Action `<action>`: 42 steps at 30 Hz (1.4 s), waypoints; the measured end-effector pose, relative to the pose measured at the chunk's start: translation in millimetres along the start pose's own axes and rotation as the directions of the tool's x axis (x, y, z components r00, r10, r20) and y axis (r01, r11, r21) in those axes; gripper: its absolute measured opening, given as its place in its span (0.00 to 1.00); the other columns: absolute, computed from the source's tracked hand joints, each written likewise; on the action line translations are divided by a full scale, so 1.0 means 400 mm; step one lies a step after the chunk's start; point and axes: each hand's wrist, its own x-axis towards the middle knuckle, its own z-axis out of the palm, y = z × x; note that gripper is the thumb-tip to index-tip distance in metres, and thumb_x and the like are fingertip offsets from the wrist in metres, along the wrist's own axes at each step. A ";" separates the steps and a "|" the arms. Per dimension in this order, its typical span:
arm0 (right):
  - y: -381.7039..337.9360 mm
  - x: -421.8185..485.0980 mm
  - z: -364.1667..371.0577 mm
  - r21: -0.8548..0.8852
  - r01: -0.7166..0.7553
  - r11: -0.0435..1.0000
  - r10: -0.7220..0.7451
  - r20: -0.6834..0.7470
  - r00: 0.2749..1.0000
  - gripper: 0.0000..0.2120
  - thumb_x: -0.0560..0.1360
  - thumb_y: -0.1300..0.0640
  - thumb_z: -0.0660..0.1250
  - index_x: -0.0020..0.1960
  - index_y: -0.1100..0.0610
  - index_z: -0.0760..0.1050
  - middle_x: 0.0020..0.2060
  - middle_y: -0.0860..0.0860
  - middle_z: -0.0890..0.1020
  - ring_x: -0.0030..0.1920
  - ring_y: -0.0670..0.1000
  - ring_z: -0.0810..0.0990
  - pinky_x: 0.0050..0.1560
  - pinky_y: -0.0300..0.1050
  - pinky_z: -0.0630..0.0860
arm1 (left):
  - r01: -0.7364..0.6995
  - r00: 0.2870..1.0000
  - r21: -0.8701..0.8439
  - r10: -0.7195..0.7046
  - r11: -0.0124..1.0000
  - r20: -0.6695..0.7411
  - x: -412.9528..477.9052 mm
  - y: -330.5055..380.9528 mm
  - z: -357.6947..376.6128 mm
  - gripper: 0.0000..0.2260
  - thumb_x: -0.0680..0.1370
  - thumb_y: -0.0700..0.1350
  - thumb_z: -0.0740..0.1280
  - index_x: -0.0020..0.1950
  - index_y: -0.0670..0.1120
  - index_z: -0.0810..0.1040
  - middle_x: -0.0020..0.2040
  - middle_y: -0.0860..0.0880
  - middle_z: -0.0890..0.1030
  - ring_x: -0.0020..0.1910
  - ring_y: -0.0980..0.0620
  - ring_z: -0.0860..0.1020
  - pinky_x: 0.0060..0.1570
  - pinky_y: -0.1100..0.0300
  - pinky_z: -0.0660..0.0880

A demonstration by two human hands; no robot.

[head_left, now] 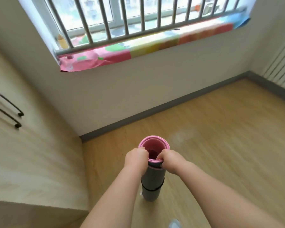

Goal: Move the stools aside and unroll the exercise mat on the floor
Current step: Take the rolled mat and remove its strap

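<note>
A rolled exercise mat, grey outside and pink inside, stands upright on the wooden floor in front of me. A black strap circles it low down. My left hand grips the left side of its top rim, fingers curled over the edge. My right hand grips the near right part of the rim, fingers hooked inside the roll. No stools are in view.
A light wooden cabinet with two dark handles stands close on the left. The wall with a barred window and a colourful cloth on its sill lies ahead. A white radiator is at the far right. Open floor stretches right.
</note>
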 end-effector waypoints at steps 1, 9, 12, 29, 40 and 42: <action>0.050 0.007 -0.036 0.001 -0.013 1.000 0.013 -0.028 1.000 0.16 0.71 0.64 0.60 0.49 0.49 0.82 0.46 0.50 0.83 0.47 0.55 0.80 0.44 0.46 0.77 | -0.013 1.000 -0.013 0.013 1.000 -0.011 0.039 0.053 -0.010 0.12 0.76 0.39 0.64 0.57 0.47 0.79 0.51 0.47 0.79 0.48 0.46 0.78 0.48 0.54 0.78; 0.354 0.025 -0.225 -0.096 -0.191 0.977 0.168 -0.208 0.964 0.15 0.74 0.62 0.60 0.56 0.50 0.77 0.54 0.51 0.73 0.51 0.56 0.74 0.40 0.46 0.66 | -0.250 0.966 -0.026 0.247 0.968 -0.082 0.264 0.359 -0.057 0.10 0.74 0.41 0.66 0.54 0.46 0.79 0.49 0.48 0.78 0.47 0.46 0.77 0.46 0.55 0.77; 0.429 0.050 -0.290 -0.157 -0.232 0.960 0.190 -0.245 0.951 0.15 0.75 0.61 0.60 0.56 0.48 0.77 0.53 0.49 0.73 0.51 0.56 0.75 0.38 0.46 0.65 | -0.312 0.949 -0.010 0.312 0.950 -0.038 0.374 0.438 -0.087 0.10 0.74 0.42 0.67 0.54 0.47 0.78 0.47 0.48 0.78 0.44 0.46 0.77 0.44 0.56 0.76; 0.793 0.265 -0.613 0.215 -0.592 0.777 0.629 -0.319 0.709 0.07 0.76 0.52 0.63 0.51 0.52 0.76 0.51 0.49 0.77 0.52 0.57 0.77 0.40 0.46 0.68 | -0.784 0.621 0.158 0.760 0.601 0.191 0.975 0.888 -0.259 0.15 0.74 0.37 0.64 0.59 0.45 0.79 0.58 0.48 0.77 0.52 0.44 0.77 0.49 0.54 0.76; 1.140 0.410 -0.830 0.370 -0.567 0.736 0.677 -0.401 0.617 0.06 0.75 0.54 0.64 0.49 0.56 0.76 0.49 0.51 0.74 0.52 0.58 0.72 0.48 0.48 0.66 | -0.812 0.582 0.206 0.785 0.546 0.212 1.276 1.240 -0.309 0.14 0.74 0.36 0.63 0.56 0.47 0.81 0.58 0.48 0.77 0.53 0.44 0.78 0.48 0.54 0.76; 1.207 0.444 -0.880 0.394 -0.545 0.740 0.672 -0.405 0.620 0.06 0.75 0.54 0.65 0.48 0.56 0.76 0.48 0.50 0.73 0.51 0.57 0.70 0.44 0.47 0.66 | -0.796 0.605 0.183 0.771 0.577 0.199 1.335 1.292 -0.322 0.14 0.75 0.37 0.62 0.57 0.47 0.80 0.58 0.48 0.77 0.53 0.44 0.78 0.49 0.54 0.76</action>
